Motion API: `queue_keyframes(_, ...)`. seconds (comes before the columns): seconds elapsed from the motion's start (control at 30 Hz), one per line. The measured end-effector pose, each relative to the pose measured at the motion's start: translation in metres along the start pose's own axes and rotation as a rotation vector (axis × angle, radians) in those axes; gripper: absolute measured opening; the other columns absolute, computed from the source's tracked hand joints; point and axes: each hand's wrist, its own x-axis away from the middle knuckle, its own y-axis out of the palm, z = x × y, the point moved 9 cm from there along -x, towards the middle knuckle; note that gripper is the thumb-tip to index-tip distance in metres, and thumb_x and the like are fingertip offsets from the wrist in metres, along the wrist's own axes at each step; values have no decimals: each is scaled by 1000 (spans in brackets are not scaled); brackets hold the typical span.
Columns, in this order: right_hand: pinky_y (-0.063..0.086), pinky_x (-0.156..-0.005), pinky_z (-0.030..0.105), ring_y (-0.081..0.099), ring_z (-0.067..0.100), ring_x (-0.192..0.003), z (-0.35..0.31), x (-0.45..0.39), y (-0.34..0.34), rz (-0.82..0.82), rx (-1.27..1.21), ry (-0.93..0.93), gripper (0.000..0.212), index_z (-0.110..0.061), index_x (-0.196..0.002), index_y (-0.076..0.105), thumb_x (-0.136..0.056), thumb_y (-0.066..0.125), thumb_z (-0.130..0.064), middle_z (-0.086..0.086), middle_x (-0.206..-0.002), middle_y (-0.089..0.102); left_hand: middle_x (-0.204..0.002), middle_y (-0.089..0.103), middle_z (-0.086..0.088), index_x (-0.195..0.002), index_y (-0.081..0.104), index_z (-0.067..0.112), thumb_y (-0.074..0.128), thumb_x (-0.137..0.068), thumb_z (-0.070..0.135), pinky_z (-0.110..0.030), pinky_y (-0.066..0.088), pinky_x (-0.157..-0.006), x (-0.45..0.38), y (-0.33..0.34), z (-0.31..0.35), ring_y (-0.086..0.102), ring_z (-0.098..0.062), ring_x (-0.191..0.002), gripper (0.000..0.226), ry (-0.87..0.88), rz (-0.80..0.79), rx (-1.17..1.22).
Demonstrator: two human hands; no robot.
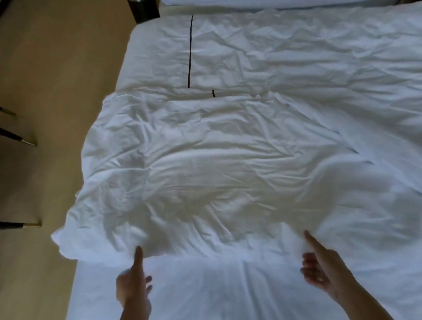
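The crumpled white duvet [206,173] lies across the middle of the bed [219,311], its near edge bunched just beyond the 2 hands. The left hand [133,283] stretches its thumb toward the far side, tip touching that edge, fingers loosely curled and clasping nothing. The right hand [323,271] mirrors it, palm up, fingers slightly apart. A black bin [142,5] stands at the far left corner, and dark chair legs [1,131] show at the left.

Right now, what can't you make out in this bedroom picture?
- Head view: motion blur hides whether the left hand and right hand pinch the duvet cover's near edge.
- Head view: the black canister's top is cut off by the upper frame edge.
- Head view: dark furniture legs run off the left edge, so what they carry is unseen.
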Motion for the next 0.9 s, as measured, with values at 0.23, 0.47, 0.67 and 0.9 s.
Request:
queue_keyframes(0.23, 49, -99, 55, 66, 31, -113, -9, -53, -17, -64, -640, -74, 49, -11, -124, 65, -82, 79, -33, 11, -120, 71, -122, 64, -4, -120, 60, 17, 87, -66, 44, -57, 48, -97, -46, 66, 27, 61, -27, -115, 66, -124, -253, 532)
queue_keyframes(0.47, 62, -66, 32, 69, 18, -99, -19, -5, -45, 171, -614, -307, 48, -5, -127, 61, -83, 78, -13, 2, -112, 70, -93, 65, -2, -80, 60, 16, 76, -80, 3, -37, 52, -79, -6, 27, 50, 62, -15, -76, 21, 63, -160, 560)
queue_keyframes(0.67, 60, -74, 32, 66, 22, -111, 24, 99, -61, 187, -596, -327, 49, -6, -124, 61, -80, 80, -18, 2, -119, 67, -123, 67, -1, -127, 61, 16, 76, -81, 4, -39, 56, -85, 34, -73, 51, 66, -21, -107, 50, 134, -236, 647)
queue_keyframes(0.9, 52, -92, 45, 57, 25, -97, 129, 125, -110, 438, -200, -166, 131, -4, -109, 59, -4, 80, -79, 12, -114, 59, -132, 62, -14, -120, 66, 16, 59, -95, 12, -20, 59, -65, 39, -143, -82, 72, 0, -80, 26, 48, -217, 401)
